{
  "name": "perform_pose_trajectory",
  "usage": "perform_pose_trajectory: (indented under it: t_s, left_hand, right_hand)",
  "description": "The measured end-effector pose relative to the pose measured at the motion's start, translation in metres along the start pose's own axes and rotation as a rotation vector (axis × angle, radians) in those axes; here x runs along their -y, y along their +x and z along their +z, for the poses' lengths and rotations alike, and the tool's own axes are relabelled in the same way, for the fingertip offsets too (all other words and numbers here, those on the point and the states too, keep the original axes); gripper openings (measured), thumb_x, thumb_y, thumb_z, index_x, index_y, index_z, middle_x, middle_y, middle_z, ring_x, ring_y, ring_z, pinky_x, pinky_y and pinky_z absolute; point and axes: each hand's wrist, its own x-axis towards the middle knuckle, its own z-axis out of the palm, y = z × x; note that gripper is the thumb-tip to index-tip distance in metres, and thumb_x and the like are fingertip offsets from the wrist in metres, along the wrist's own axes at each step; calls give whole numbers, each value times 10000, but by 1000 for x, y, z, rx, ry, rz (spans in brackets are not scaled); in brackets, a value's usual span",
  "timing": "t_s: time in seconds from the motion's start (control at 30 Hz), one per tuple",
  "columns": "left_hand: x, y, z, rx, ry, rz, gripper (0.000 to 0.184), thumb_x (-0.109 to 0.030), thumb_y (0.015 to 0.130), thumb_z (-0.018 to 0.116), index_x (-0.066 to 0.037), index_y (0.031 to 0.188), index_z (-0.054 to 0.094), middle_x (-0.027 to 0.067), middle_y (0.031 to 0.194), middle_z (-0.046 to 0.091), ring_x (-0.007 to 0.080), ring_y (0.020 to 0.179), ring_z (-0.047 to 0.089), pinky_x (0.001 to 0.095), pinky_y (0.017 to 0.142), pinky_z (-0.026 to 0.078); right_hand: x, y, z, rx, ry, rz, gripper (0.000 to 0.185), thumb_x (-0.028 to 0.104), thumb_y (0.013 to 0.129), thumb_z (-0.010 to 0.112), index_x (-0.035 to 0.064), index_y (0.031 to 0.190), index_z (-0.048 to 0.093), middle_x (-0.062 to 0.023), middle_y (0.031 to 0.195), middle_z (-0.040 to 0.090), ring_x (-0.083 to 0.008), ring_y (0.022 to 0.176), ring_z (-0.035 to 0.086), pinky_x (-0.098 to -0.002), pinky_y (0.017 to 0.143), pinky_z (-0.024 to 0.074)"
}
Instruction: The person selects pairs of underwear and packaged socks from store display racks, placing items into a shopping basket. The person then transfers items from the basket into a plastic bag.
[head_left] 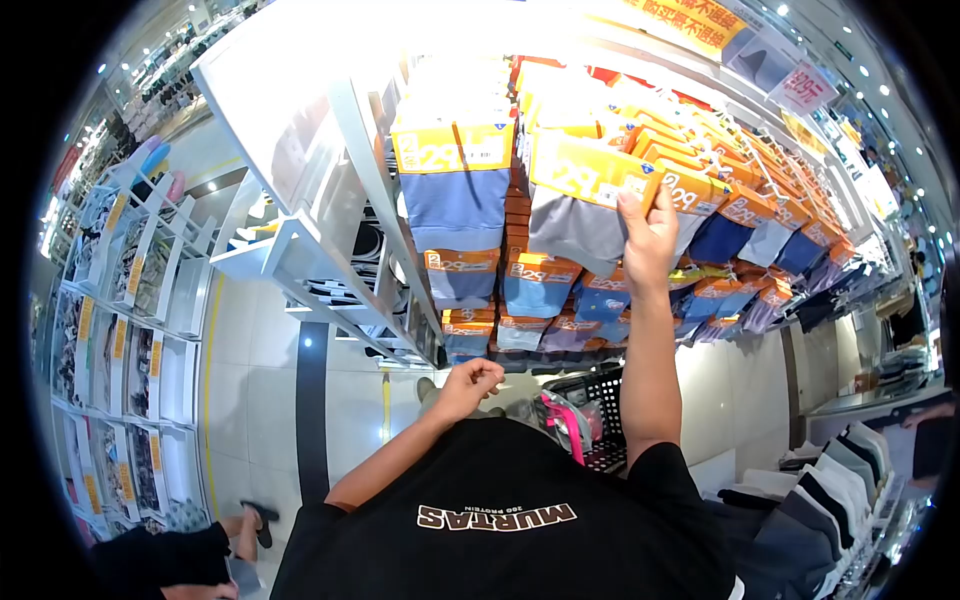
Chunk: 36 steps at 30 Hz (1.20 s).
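My right hand (pixel 650 228) pinches the lower right edge of a grey underwear pack (pixel 575 222), thumb in front and fingers curled round its orange-and-yellow card, which is printed with a large 29. The pack is tilted and sits in front of the hanging rows. Beside it on the left hangs a blue-grey pack (pixel 455 205) under a similar card. Low in front of my chest, my left hand (pixel 470 388) has its fingers curled in, and nothing shows in them.
Several rows of packs (pixel 540 290) hang on hooks below and to the right. A white shelf unit (pixel 350 170) stands at left. Beneath my right arm is a black basket (pixel 606 420) with a pink strap. Another person's leg (pixel 245 530) shows at lower left; clothes (pixel 830 490) hang at lower right.
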Motion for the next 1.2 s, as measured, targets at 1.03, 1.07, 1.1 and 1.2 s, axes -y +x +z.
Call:
perform_pose_trajectory:
  t_s: [1.03, 1.07, 1.1, 1.2]
  left_hand:
    - [-125, -5, 57, 196, 300, 362, 321, -140, 828, 800, 20, 1053, 637, 45, 885, 639, 122, 848, 604, 300, 798, 508]
    - [-127, -6, 57, 239, 319, 315, 384, -165, 814, 831, 20, 1083, 629, 56, 924, 650, 133, 887, 616, 305, 827, 509]
    - [-129, -7, 56, 260, 376, 335, 450, -191, 791, 858, 20, 1107, 618, 66, 965, 650, 140, 916, 612, 310, 842, 504]
    - [-131, -8, 51, 348, 510, 372, 713, -289, 694, 948, 20, 1209, 566, 101, 1109, 641, 172, 999, 596, 331, 894, 487]
  right_hand:
    - [-100, -212, 34, -46, 362, 519, 293, 173, 934, 673, 41, 1179, 581, -16, 1019, 618, -140, 851, 594, -293, 737, 527]
    - [-98, -213, 36, -59, 451, 549, 308, 177, 928, 681, 34, 1181, 578, -24, 1027, 615, -144, 860, 593, -293, 743, 524]
    - [-92, -213, 38, -71, 541, 578, 323, 181, 922, 689, 28, 1183, 575, -31, 1034, 613, -149, 869, 593, -293, 748, 521]
    - [-88, -223, 30, -34, 177, 455, 236, 177, 1008, 590, 36, 1197, 587, -39, 1091, 609, -153, 964, 588, -310, 836, 524]
